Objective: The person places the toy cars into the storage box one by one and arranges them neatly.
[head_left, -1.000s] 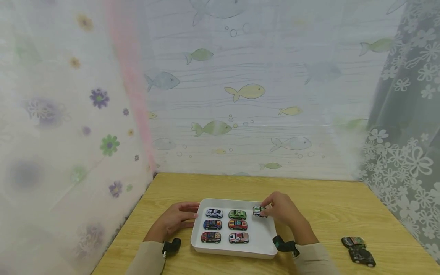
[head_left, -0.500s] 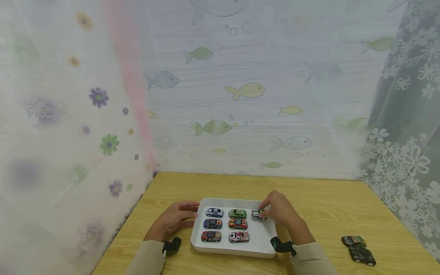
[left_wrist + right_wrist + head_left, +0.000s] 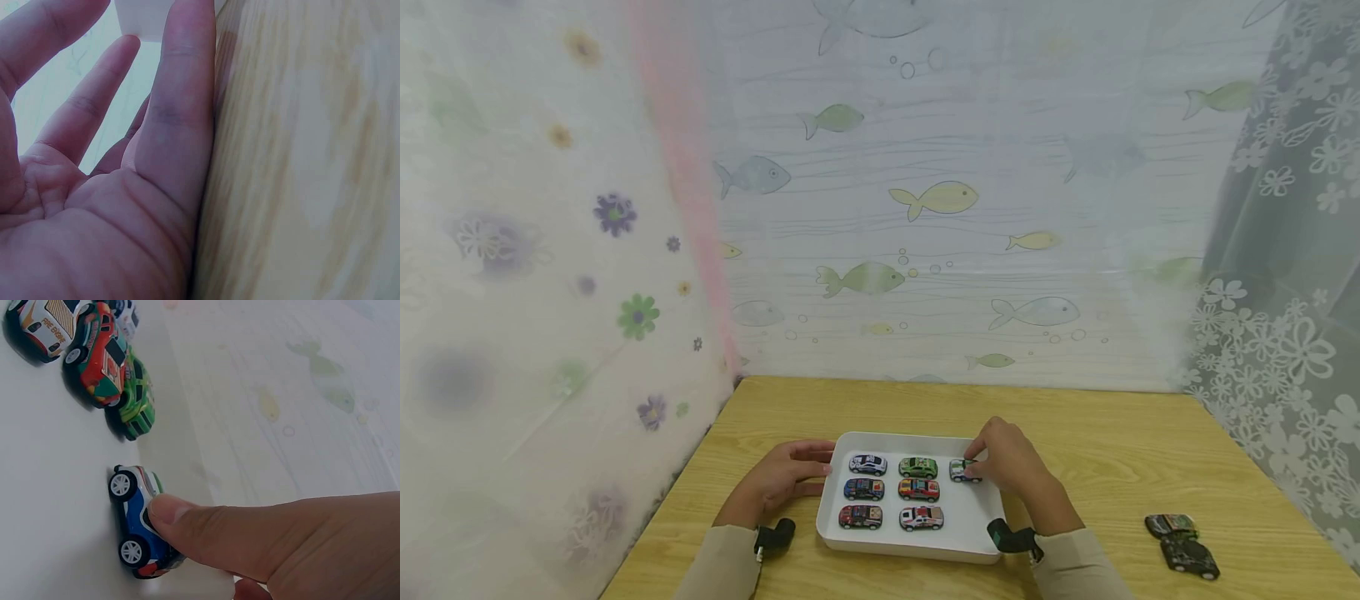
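Observation:
A white tray (image 3: pixel 964 525) holds several toy cars in two columns, among them a green car (image 3: pixel 918 467) and a red-and-yellow car (image 3: pixel 919 489). At its back right corner my right hand (image 3: pixel 1017 467) pinches a blue-and-white toy car (image 3: pixel 139 512). In the right wrist view the thumb lies on the car's side, and its wheels are on or very near the tray floor; the other fingers are mostly hidden. My left hand (image 3: pixel 778 479) touches the tray's left edge with fairly straight fingers, and its little-finger side rests on the table, as the left wrist view shows.
Two dark toy cars, a patterned one (image 3: pixel 1171 526) and a black one (image 3: pixel 1190 557), lie close together on the wooden table (image 3: pixel 1112 467) to the right. Behind and beside the table hang printed curtains (image 3: pixel 955 292) with fish and flowers.
My right hand has brought the blue-and-white car slightly down and toward the left, in line with the back row. The left hand and the tray have stayed put.

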